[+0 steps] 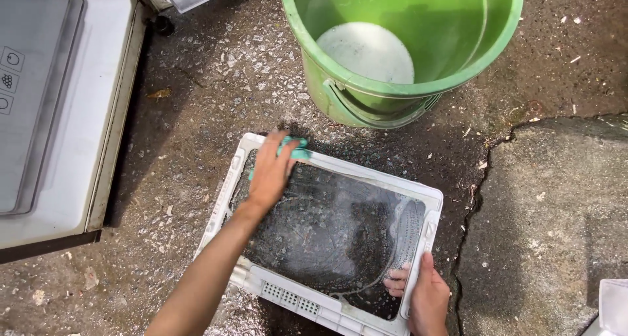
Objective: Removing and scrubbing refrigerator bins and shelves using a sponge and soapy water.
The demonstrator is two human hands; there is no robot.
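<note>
A fridge shelf (327, 234), a clear pane set in a white plastic frame, lies flat on the wet ground (216, 87), just in front of a green bucket (399, 48) that holds a little pale, soapy water; the pane is streaked with suds, thickest toward its right end. The left hand (271, 172) is spread palm-down over a teal sponge (296, 148) at the far left corner of the shelf, fingers curled loosely round it and pressing it against the frame and glass. The right hand (425, 297) grips the near right corner of the frame, thumb on top of the white rim and fingertips resting on the wet pane, bracing the shelf. To the left stands a white appliance (59, 113) with its door edge toward the shelf; cracked concrete (549, 198) runs along the right. By my judgement the shelf is light but stiff, and the pane may be glass and so breakable if dropped or twisted; soapy as it is, it will be slippery, so the ribbed white frame at the two short ends looks the safest place to hold, rather than the slick pane.
</note>
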